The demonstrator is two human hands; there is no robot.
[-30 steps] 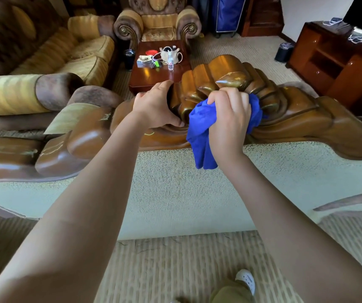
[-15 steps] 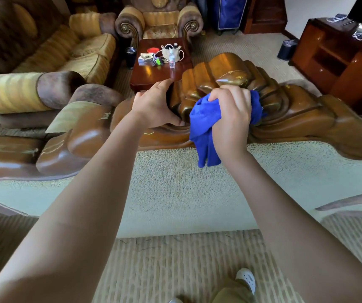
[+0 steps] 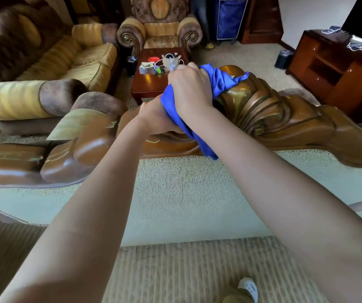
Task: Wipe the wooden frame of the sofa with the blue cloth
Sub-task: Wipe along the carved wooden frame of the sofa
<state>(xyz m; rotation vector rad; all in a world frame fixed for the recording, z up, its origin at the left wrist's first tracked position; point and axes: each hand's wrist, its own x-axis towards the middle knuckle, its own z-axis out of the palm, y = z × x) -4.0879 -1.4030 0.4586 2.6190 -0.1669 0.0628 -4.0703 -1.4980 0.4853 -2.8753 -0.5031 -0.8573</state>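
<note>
Right hand (image 3: 189, 89) sits at about 12 o'clock from frame centre, fingers curled tight round the blue cloth (image 3: 219, 80), pressing it onto the top of the carved crest of the wooden frame (image 3: 269, 114). Cloth is bunched under the palm; one end spreads over the crest toward 2 o'clock, the other hangs down past the wrist toward 6 o'clock, its tip reaching the edge where wood meets the pale upholstered sofa back (image 3: 186, 193).

Left hand (image 3: 153, 119) is just below and to the 8 o'clock side of the right hand, touching the cloth and resting on the frame. Its fingers are hidden behind the right hand and cloth, so cannot tell whether they grip or lie flat.

Frame runs from 9 o'clock to 3 o'clock across the view, glossy brown, with scuffed pale patches on the left section.

Beyond the sofa, toward 12 o'clock: a dark wooden coffee table (image 3: 151, 84) carrying small clutter, and a tufted armchair (image 3: 159, 29) behind it. A striped yellow couch (image 3: 77, 60) at 10 o'clock. A wooden cabinet (image 3: 333, 68) at 2 o'clock, a dark bin (image 3: 284, 59) just beside it. A white shoe (image 3: 249, 288) at 5 o'clock on the ribbed carpet.
</note>
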